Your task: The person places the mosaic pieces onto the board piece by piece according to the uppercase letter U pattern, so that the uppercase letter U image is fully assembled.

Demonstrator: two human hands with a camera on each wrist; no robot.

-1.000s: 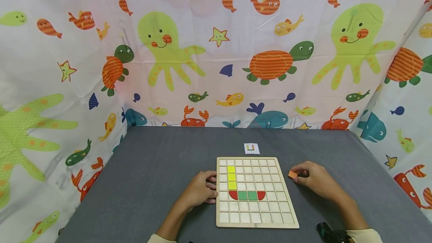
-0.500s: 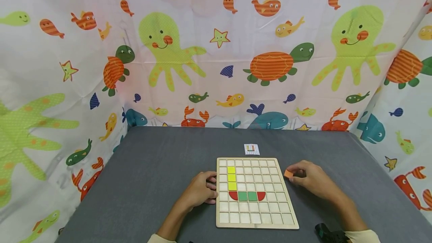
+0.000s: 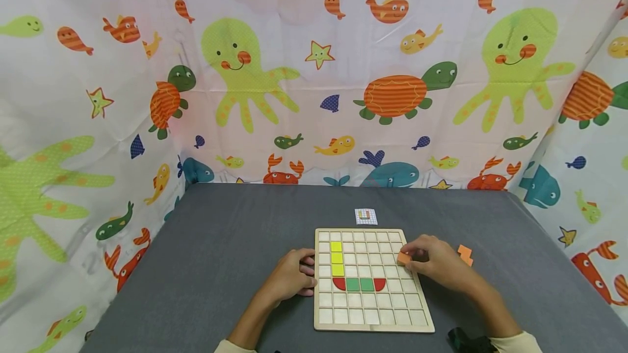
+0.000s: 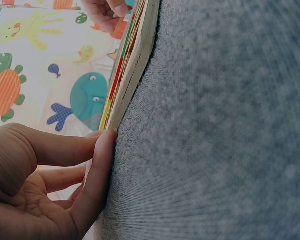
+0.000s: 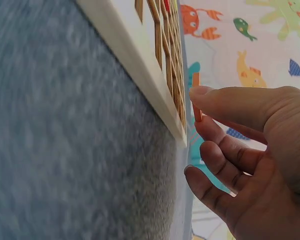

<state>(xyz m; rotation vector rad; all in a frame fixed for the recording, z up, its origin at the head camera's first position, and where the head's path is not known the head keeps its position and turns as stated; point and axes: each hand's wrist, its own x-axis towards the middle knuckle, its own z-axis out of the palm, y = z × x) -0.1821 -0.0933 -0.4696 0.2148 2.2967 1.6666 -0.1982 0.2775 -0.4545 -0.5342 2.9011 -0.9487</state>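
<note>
A wooden grid board (image 3: 343, 328) lies on the table, with yellow square tiles (image 3: 337, 257) in one column. Along the row beneath run green tiles (image 3: 352, 285) between two rounded red pieces (image 3: 380, 284). My left hand (image 3: 288, 275) holds the board's left edge, thumb and fingertips against its side (image 4: 135, 70). Over the board's right part, my right hand (image 3: 434, 259) pinches an orange tile (image 3: 404, 259) between thumb and forefinger. In the right wrist view this tile (image 5: 196, 80) stands on edge beyond the board's rim (image 5: 135, 70), the other fingers loosely bent.
Other orange tiles (image 3: 465, 255) lie on the grey table just right of my right hand. Behind the board is a small printed card (image 3: 366, 216) with a coloured grid pattern. A dark strap device (image 3: 468, 340) sits at my right wrist. Patterned cloth (image 3: 314, 86) walls the table.
My right hand has moved left with the orange tile, from beside the board to over its right columns. Orange tiles on the table have come into sight behind it. The left hand stays put.
</note>
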